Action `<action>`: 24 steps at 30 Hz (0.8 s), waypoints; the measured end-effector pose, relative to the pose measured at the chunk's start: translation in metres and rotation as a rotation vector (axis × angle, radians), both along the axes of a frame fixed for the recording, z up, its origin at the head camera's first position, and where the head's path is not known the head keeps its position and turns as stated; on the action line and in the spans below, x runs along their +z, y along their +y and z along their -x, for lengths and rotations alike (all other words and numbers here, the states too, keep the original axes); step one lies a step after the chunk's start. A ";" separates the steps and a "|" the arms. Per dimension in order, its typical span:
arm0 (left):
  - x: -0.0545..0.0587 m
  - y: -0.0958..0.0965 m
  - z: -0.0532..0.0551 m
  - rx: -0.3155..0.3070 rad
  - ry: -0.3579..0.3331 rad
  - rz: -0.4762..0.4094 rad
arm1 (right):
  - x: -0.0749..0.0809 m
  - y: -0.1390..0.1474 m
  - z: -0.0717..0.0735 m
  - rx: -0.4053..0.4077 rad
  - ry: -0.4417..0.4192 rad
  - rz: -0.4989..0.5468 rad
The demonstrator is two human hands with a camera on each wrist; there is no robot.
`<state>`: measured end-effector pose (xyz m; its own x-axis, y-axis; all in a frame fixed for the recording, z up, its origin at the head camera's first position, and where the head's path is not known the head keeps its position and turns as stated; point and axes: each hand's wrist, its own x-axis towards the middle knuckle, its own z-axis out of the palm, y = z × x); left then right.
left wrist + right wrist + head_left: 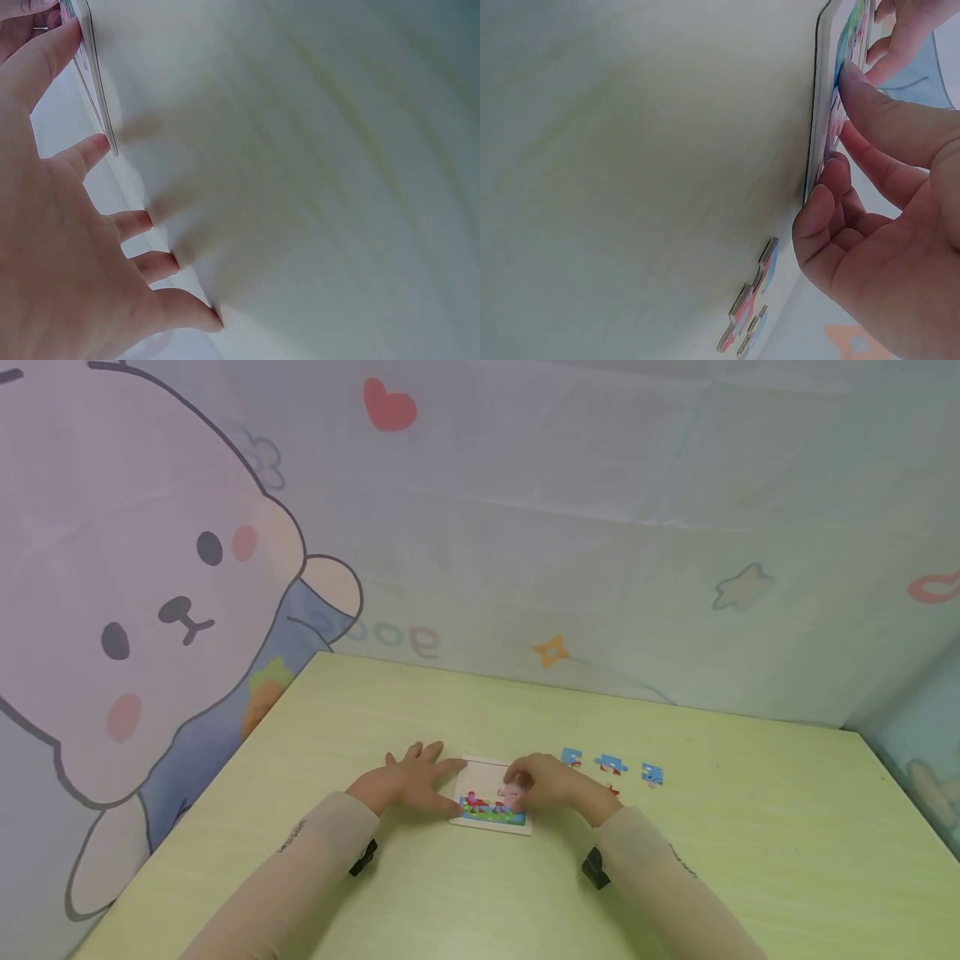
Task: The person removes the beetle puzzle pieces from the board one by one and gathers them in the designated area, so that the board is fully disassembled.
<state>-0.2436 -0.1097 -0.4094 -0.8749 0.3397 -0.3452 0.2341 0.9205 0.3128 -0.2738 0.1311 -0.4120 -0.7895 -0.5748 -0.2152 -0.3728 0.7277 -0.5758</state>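
Note:
A small white-framed jigsaw puzzle board (487, 828) lies on the table, its lower part filled with colourful picture pieces (487, 816) and its upper part bare. My left hand (408, 781) spreads its fingers at the left side, with thumb and index finger touching the frame's edge; the other fingertips rest on the table in the left wrist view. At the board's right side, my right hand (551, 785) pinches a pink puzzle piece (512, 794) between thumb and curled fingers. That piece lies low over the board, partly covered by the fingers; whether it is seated cannot be told.
Several loose blue and red puzzle pieces (611, 764) lie on the yellow-green table (750, 843), right of the board and beyond the right hand. A cloth printed with cartoon figures (525, 527) hangs behind the table.

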 end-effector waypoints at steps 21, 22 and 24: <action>-0.001 -0.001 0.000 -0.001 0.004 0.006 | -0.004 0.003 0.002 0.050 -0.013 0.134; -0.001 -0.001 0.000 -0.002 0.004 0.007 | -0.004 0.003 0.002 0.052 -0.015 0.136; -0.002 -0.001 0.000 -0.003 0.004 0.008 | -0.004 0.003 0.001 0.058 -0.017 0.141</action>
